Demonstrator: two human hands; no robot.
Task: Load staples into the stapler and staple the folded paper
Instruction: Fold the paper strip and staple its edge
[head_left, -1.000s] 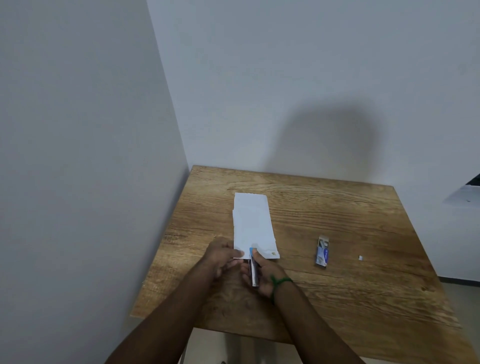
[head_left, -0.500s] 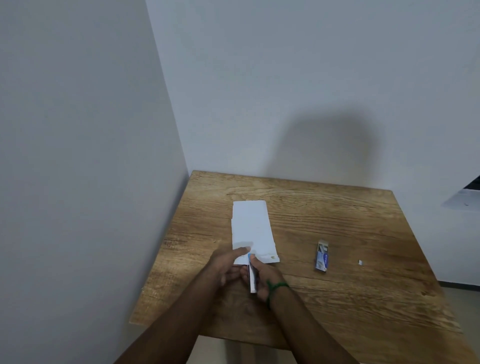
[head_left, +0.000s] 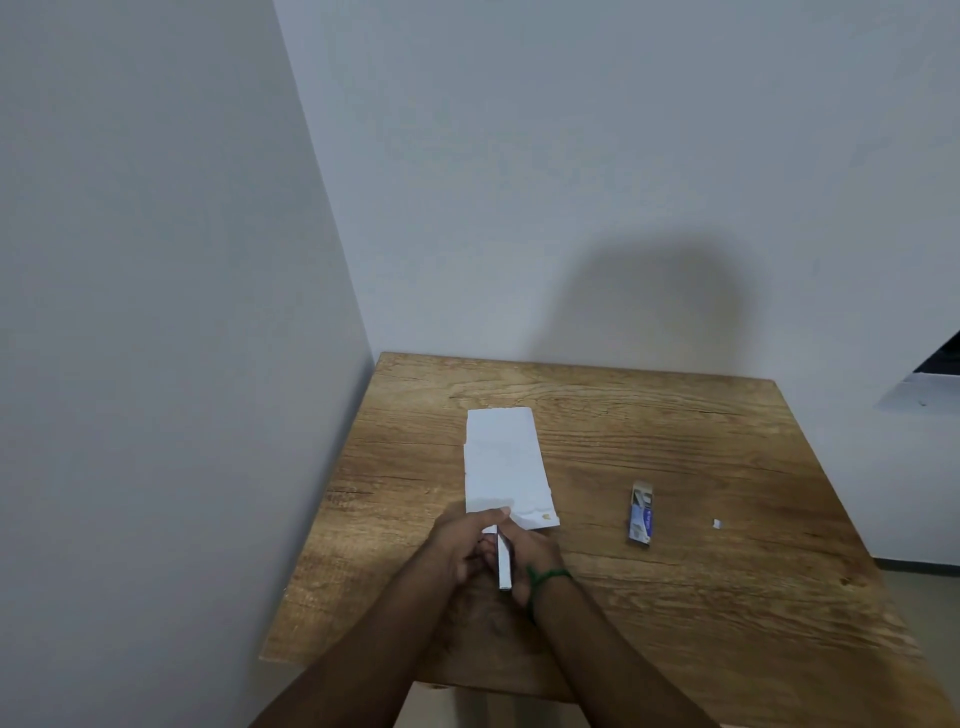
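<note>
A folded white paper (head_left: 503, 462) lies lengthwise on the wooden table (head_left: 675, 597), its near end under my hands. My right hand (head_left: 530, 558), with a green band at the wrist, grips a slim silver stapler (head_left: 504, 564) at the paper's near edge. My left hand (head_left: 462, 545) lies over the stapler's front and the paper's near edge, its fingertips on the paper. The stapler's front end is hidden under the left hand. A small blue and white staple box (head_left: 641, 513) lies open on the table to the right of the paper.
A tiny white scrap (head_left: 717, 524) lies right of the staple box. Walls close off the table's far and left sides. The table's near edge runs under my forearms. A dark window ledge (head_left: 930, 382) shows at the far right.
My left hand has slid forward over the stapler's blue front end, which no longer shows. The head view has tilted slightly, shifting the table lower in the frame.
</note>
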